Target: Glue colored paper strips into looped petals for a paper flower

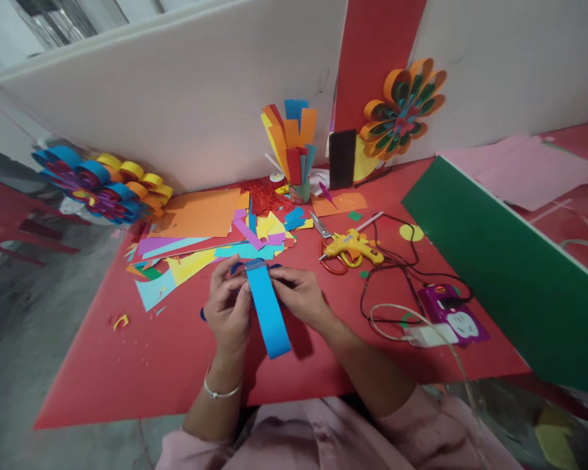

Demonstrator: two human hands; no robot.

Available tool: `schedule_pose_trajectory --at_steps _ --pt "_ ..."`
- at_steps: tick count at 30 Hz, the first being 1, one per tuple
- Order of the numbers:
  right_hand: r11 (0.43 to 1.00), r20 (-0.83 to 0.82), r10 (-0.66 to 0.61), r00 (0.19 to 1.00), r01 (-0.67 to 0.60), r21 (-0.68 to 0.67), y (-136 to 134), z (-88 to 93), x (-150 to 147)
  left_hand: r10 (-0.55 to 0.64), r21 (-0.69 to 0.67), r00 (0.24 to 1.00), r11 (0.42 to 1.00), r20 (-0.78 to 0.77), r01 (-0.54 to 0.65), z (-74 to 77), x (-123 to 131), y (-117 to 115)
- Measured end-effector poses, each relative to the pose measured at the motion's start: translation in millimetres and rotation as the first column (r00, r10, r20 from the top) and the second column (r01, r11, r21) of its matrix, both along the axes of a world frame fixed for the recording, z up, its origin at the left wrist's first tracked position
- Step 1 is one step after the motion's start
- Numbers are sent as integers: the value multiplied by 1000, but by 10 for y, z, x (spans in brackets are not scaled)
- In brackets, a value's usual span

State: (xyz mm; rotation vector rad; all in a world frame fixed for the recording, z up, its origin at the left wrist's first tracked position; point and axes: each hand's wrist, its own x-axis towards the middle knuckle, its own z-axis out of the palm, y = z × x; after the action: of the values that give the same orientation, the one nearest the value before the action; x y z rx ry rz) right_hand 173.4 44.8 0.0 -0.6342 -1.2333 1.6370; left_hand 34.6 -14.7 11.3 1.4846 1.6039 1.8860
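Observation:
Between my hands is a blue paper strip, its lower end pointing toward me over the red tabletop. Dark blue curled paper shows behind its upper end, mostly covered by my fingers. My left hand pinches the strip's upper left edge with thumb and fingers. From the right, my right hand grips near the same upper end, fingertips closed at the dark blue paper. Just beyond my right hand lie a yellow glue gun and red-handled scissors.
Paper scraps and an orange sheet spread behind my hands. A cup holds upright strips beside a phone. Cables run to a purple power strip. A green board leans at right. Paper flowers stand left and back right.

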Motion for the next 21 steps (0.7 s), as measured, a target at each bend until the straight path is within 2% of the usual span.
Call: schedule_pose_trajectory --at_steps 5,21 --pt "1000 11 20 1000 -19 -25 -7 10 -1 6 0 1000 1000 15 -6 -9 -7 -4" --pt "999 65 -30 997 28 31 6 1 -2 11 -31 999 999 -38 -12 -52 -39 8"
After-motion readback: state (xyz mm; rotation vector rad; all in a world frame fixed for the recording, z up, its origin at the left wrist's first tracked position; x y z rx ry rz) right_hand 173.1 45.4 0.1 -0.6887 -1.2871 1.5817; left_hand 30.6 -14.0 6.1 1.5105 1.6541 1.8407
